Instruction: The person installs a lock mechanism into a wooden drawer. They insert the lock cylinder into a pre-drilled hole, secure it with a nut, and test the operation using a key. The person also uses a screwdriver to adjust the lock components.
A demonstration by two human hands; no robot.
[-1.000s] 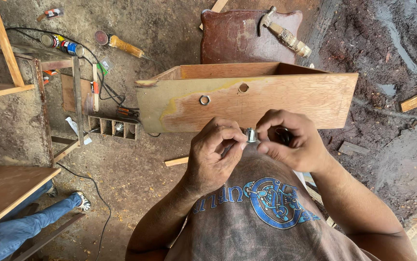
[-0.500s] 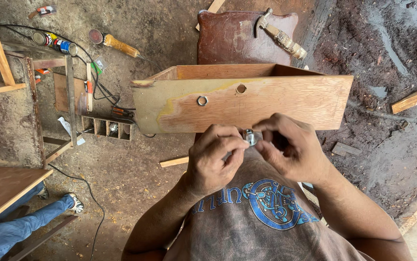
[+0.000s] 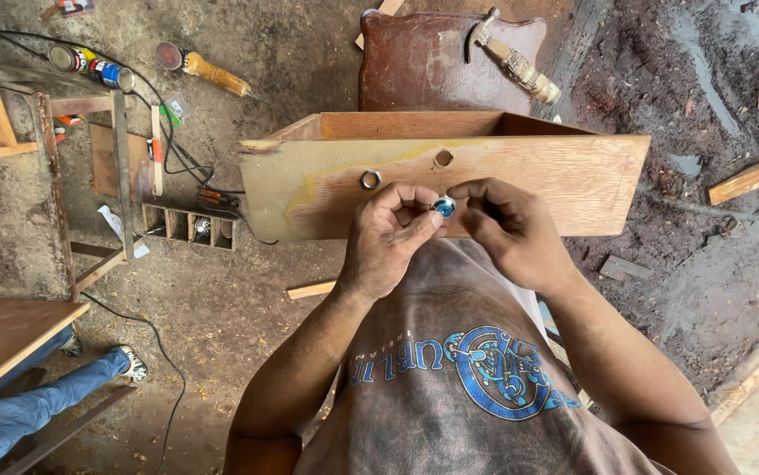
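dusty dirt floor [image 3: 247, 299] under plywood drawer [image 3: 520, 171], round metal fitting [image 3: 443, 207] between fingers [image 3: 414, 211]

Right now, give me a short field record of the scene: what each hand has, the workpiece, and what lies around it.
left hand: pinches a small round metal fitting with a blue centre at its fingertips
right hand: fingers curled beside the same fitting, touching or nearly so; contact unclear
workpiece: open wooden drawer box, front panel facing the hands
front panel: two holes, left one with a metal ring, right one bare
behind box: dark brown board with a hammer on it
floor, left: screwdriver, cables, wooden frame
lower left: another person's leg in jeans
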